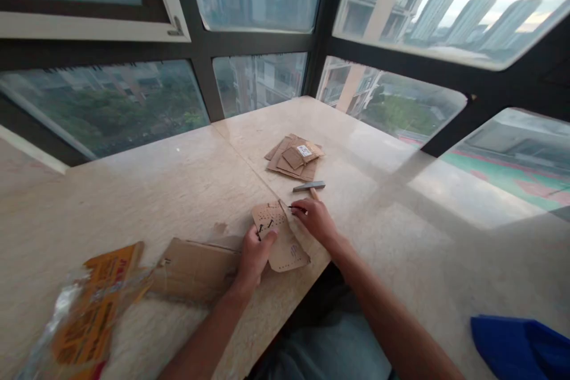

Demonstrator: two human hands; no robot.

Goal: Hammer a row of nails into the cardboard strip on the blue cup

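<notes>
My left hand (255,255) is closed on the lower left side of a tan cardboard piece (285,249), its thumb on top. The piece is tilted, with rounded corners and rows of small holes. Two small dark screws or nails (270,224) stick out of its face near my left thumb. My right hand (317,219) pinches a thin dark nail-like piece (294,208) by the cardboard's upper right edge. Just beyond that hand lies a hammer (309,186) with a grey head. Most of its wooden handle is hidden behind my right hand; whether my fingers touch it I cannot tell.
Several flat cardboard pieces (291,157) are stacked beyond the hammer, one with a white label. To the left lie a folded cardboard box (196,267) and an orange printed package (95,314) with clear plastic. A blue object (519,344) sits at the lower right. Windows border the stone-like surface.
</notes>
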